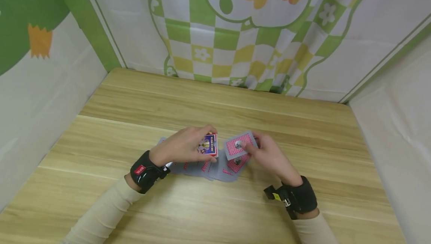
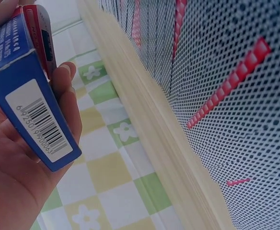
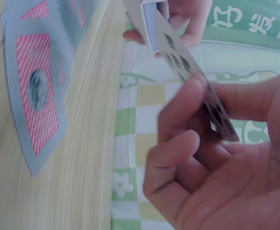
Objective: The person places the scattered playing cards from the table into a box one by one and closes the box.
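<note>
My left hand (image 1: 183,145) grips a small playing-card box (image 1: 208,145) between thumb and fingers. The left wrist view shows the blue end of the box (image 2: 39,122) with a white barcode label. My right hand (image 1: 271,158) pinches a playing card (image 1: 240,146) with a red patterned back and grey border, thumb on top. Whether it is one card or a few is unclear. In the right wrist view, the card (image 3: 180,60) appears edge-on near the box's end; contact cannot be told. Below both hands lies a row of overlapping face-down cards (image 1: 217,172), partly hidden by the left hand.
The wooden table (image 1: 188,210) carries the cards near its middle. Behind it hangs a green, yellow and white patterned curtain (image 1: 223,55). Pale cloth walls stand at the left (image 1: 43,109) and right (image 1: 394,87). Black camera straps wrap both wrists.
</note>
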The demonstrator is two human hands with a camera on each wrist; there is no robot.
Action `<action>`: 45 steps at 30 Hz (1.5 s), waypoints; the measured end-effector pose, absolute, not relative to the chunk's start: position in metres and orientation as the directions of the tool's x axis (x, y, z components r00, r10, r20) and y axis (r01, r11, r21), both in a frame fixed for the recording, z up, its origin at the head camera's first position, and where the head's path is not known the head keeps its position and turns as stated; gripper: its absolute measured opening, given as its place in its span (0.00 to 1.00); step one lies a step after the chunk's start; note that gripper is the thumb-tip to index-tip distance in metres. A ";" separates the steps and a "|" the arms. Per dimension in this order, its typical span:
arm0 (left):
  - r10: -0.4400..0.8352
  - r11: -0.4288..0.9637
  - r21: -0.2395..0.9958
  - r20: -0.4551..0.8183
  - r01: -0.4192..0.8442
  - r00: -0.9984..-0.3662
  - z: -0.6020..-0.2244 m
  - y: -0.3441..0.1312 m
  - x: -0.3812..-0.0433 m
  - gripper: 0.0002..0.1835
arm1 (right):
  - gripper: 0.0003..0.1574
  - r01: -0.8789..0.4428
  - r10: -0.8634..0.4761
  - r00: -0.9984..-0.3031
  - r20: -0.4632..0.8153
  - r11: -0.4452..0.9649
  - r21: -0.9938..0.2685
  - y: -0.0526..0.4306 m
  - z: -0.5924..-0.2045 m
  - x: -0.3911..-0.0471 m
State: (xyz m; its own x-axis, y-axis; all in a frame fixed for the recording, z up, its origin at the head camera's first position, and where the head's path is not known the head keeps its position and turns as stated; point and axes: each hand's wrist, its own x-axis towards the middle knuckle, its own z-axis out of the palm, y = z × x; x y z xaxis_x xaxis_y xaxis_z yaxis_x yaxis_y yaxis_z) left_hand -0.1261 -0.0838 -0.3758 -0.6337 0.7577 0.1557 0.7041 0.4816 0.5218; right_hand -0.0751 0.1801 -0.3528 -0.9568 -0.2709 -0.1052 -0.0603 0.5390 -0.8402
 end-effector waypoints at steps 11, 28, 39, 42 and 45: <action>0.765 0.465 0.533 0.160 0.707 -0.624 -0.377 -0.082 -0.126 0.37 | 0.12 -0.059 -0.209 -0.977 -0.032 0.414 -0.908 0.159 -0.364 -0.076; 0.778 0.452 0.525 0.164 0.721 -0.607 -0.376 -0.081 -0.124 0.37 | 0.15 -0.170 -0.368 -0.927 -0.066 0.574 -0.801 0.121 -0.376 -0.067; 0.765 0.486 0.523 0.132 0.700 -0.631 -0.375 -0.080 -0.124 0.37 | 0.21 -0.166 -0.219 -0.975 -0.038 0.830 -0.533 0.156 -0.377 -0.077; 0.762 0.493 0.522 0.127 0.696 -0.635 -0.376 -0.081 -0.124 0.37 | 0.27 -0.137 -0.191 -0.979 -0.070 0.874 -0.466 0.163 -0.379 -0.076; 0.755 0.503 0.514 0.130 0.695 -0.642 -0.376 -0.081 -0.124 0.37 | 0.33 -0.130 -0.188 -0.976 -0.110 0.907 -0.400 0.166 -0.382 -0.074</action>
